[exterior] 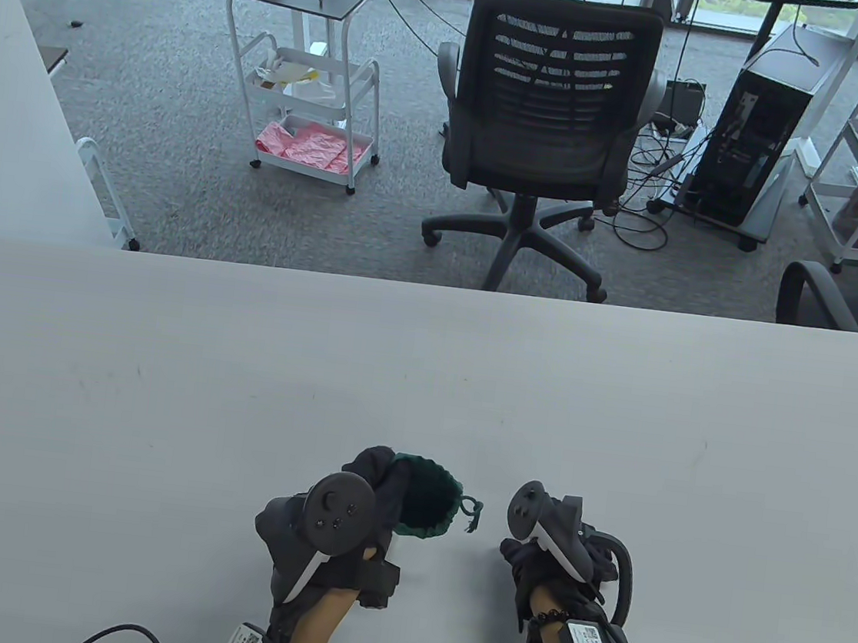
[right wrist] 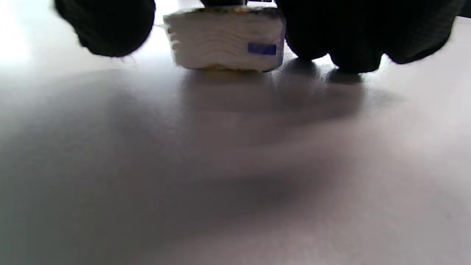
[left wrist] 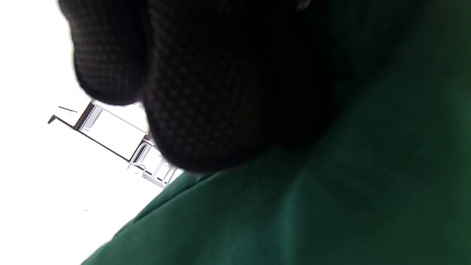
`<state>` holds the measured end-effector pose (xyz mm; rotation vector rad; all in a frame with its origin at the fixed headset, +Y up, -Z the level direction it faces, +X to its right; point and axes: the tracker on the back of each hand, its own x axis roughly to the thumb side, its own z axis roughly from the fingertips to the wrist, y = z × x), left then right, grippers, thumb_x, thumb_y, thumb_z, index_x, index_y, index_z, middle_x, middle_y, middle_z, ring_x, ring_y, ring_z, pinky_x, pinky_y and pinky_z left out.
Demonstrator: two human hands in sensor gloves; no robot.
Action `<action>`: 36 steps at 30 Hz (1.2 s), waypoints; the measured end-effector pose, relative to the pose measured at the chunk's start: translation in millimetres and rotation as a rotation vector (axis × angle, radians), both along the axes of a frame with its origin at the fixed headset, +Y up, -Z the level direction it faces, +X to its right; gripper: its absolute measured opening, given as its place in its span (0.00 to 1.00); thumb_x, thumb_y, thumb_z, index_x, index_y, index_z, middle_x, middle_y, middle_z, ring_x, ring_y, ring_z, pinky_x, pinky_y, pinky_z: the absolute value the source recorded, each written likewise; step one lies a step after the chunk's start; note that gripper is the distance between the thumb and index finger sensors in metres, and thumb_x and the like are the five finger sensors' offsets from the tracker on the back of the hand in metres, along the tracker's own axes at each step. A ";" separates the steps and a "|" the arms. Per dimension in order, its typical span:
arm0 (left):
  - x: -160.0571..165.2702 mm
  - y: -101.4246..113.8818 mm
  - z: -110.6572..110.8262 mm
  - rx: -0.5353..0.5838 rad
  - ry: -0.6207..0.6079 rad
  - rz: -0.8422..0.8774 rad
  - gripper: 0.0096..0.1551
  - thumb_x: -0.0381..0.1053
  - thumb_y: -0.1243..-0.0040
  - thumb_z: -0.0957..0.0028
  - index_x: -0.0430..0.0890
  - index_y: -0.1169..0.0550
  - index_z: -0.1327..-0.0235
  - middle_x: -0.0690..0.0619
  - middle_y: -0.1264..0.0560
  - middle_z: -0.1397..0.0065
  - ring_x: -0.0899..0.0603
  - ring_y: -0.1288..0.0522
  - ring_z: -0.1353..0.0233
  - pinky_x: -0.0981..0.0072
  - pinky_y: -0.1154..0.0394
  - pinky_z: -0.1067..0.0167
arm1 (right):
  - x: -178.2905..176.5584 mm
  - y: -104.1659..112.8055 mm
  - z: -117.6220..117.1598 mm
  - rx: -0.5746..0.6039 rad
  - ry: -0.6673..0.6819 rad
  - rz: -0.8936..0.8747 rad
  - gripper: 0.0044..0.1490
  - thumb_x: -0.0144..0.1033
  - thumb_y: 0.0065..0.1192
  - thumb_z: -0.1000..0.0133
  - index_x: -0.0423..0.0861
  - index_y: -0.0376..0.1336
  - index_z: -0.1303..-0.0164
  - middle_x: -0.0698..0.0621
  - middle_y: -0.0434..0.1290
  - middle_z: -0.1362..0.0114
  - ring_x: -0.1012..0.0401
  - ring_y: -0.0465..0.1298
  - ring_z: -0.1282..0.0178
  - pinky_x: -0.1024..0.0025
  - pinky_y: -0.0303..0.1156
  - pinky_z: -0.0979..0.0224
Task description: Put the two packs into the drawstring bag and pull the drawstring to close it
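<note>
No writing can be read; the white pack bears only a small blue rectangle on its wavy, layered side. It rests on the smooth grey counter, grasped between the thumb and fingers of the right hand, at 5 o'clock on the counter. The left hand grips the soft dark-green cloth drawstring bag at 6 o'clock, its round mouth gaping. The knotted cord lies at the bag's 3 o'clock.
</note>
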<state>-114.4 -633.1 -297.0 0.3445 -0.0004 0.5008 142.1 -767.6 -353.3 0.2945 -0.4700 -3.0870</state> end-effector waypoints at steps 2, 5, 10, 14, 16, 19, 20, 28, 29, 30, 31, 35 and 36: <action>1.2 -1.0 -1.0 -0.004 0.006 -0.010 0.23 0.60 0.36 0.46 0.44 0.16 0.52 0.58 0.11 0.63 0.53 0.08 0.68 0.56 0.13 0.54 | 0.0 -0.7 -1.4 0.008 0.020 0.032 0.52 0.57 0.61 0.47 0.42 0.48 0.20 0.22 0.61 0.26 0.26 0.69 0.32 0.29 0.69 0.35; 2.5 -1.7 -2.0 -0.007 0.005 -0.020 0.23 0.60 0.36 0.47 0.44 0.16 0.52 0.57 0.11 0.63 0.53 0.08 0.69 0.56 0.13 0.54 | 0.5 -0.6 -1.2 0.012 0.013 0.021 0.51 0.55 0.62 0.46 0.43 0.48 0.20 0.24 0.62 0.25 0.27 0.69 0.32 0.29 0.68 0.34; 6.8 -4.0 -4.5 -0.017 0.008 -0.033 0.23 0.60 0.36 0.47 0.43 0.16 0.53 0.58 0.11 0.64 0.54 0.08 0.69 0.57 0.13 0.54 | 3.5 1.6 -2.7 0.002 0.046 0.019 0.47 0.49 0.64 0.45 0.42 0.50 0.21 0.25 0.64 0.28 0.30 0.72 0.35 0.31 0.69 0.34; 10.1 -6.0 -9.2 -0.032 0.018 -0.033 0.23 0.60 0.37 0.46 0.43 0.16 0.52 0.58 0.11 0.64 0.54 0.08 0.70 0.57 0.13 0.54 | 12.9 9.7 0.8 -0.003 0.038 -0.091 0.48 0.48 0.63 0.45 0.38 0.50 0.21 0.24 0.65 0.30 0.33 0.75 0.37 0.34 0.72 0.36; 11.7 -7.1 -12.0 -0.037 0.027 -0.052 0.23 0.60 0.37 0.46 0.43 0.16 0.52 0.57 0.11 0.64 0.54 0.08 0.69 0.57 0.13 0.54 | 20.7 18.7 2.9 0.029 0.018 -0.190 0.48 0.47 0.63 0.45 0.36 0.49 0.21 0.24 0.66 0.31 0.34 0.76 0.39 0.35 0.74 0.37; 14.3 -8.3 -14.8 -0.042 0.034 -0.067 0.23 0.60 0.36 0.46 0.43 0.16 0.52 0.57 0.11 0.64 0.54 0.08 0.69 0.57 0.13 0.54 | 33.4 39.2 8.1 0.113 0.000 -0.371 0.47 0.45 0.64 0.45 0.37 0.50 0.21 0.23 0.65 0.30 0.35 0.78 0.40 0.36 0.76 0.39; 16.1 -8.4 -16.2 -0.044 0.037 -0.075 0.23 0.60 0.37 0.46 0.43 0.16 0.52 0.58 0.11 0.64 0.54 0.08 0.69 0.57 0.13 0.54 | 37.8 47.2 10.7 0.165 -0.003 -0.422 0.47 0.44 0.64 0.45 0.37 0.50 0.21 0.23 0.65 0.30 0.35 0.78 0.40 0.36 0.76 0.39; 35.3 -13.8 -31.1 -0.076 0.026 -0.133 0.26 0.60 0.36 0.47 0.43 0.18 0.47 0.58 0.11 0.64 0.54 0.08 0.69 0.57 0.13 0.54 | 50.9 89.0 26.9 0.421 0.054 -0.675 0.41 0.42 0.63 0.44 0.39 0.56 0.23 0.23 0.60 0.27 0.37 0.77 0.39 0.39 0.76 0.37; 38.9 -16.1 -33.6 -0.092 0.021 -0.137 0.26 0.60 0.36 0.47 0.43 0.18 0.48 0.58 0.11 0.64 0.54 0.08 0.69 0.57 0.13 0.54 | 53.1 94.7 29.0 0.463 0.064 -0.690 0.40 0.43 0.63 0.44 0.38 0.58 0.24 0.23 0.60 0.26 0.38 0.78 0.40 0.40 0.76 0.38; 42.5 -17.8 -34.6 -0.093 0.016 -0.126 0.25 0.60 0.36 0.47 0.43 0.18 0.48 0.58 0.11 0.64 0.54 0.08 0.69 0.57 0.13 0.54 | 55.8 101.2 31.1 0.515 0.070 -0.705 0.38 0.44 0.62 0.43 0.39 0.60 0.26 0.23 0.60 0.26 0.39 0.79 0.41 0.40 0.77 0.38; 45.9 -19.0 -35.7 -0.095 0.008 -0.117 0.25 0.60 0.36 0.47 0.43 0.18 0.49 0.58 0.11 0.64 0.54 0.08 0.70 0.57 0.12 0.54 | 59.1 107.3 33.4 0.566 0.076 -0.718 0.37 0.45 0.62 0.43 0.39 0.62 0.27 0.24 0.61 0.26 0.40 0.80 0.42 0.42 0.78 0.39; 55.1 -19.2 -40.0 -0.097 -0.013 -0.151 0.24 0.60 0.34 0.48 0.44 0.16 0.51 0.58 0.11 0.65 0.54 0.08 0.70 0.57 0.12 0.55 | 73.5 125.5 44.3 0.726 0.125 -0.833 0.36 0.50 0.60 0.43 0.40 0.65 0.30 0.29 0.66 0.27 0.46 0.83 0.46 0.48 0.82 0.42; 57.1 -18.3 -40.7 -0.091 -0.023 -0.152 0.24 0.60 0.34 0.48 0.44 0.16 0.52 0.58 0.11 0.65 0.54 0.08 0.70 0.57 0.12 0.55 | 77.4 128.4 46.5 0.768 0.144 -0.903 0.36 0.51 0.59 0.42 0.40 0.65 0.31 0.31 0.68 0.28 0.47 0.84 0.47 0.50 0.82 0.43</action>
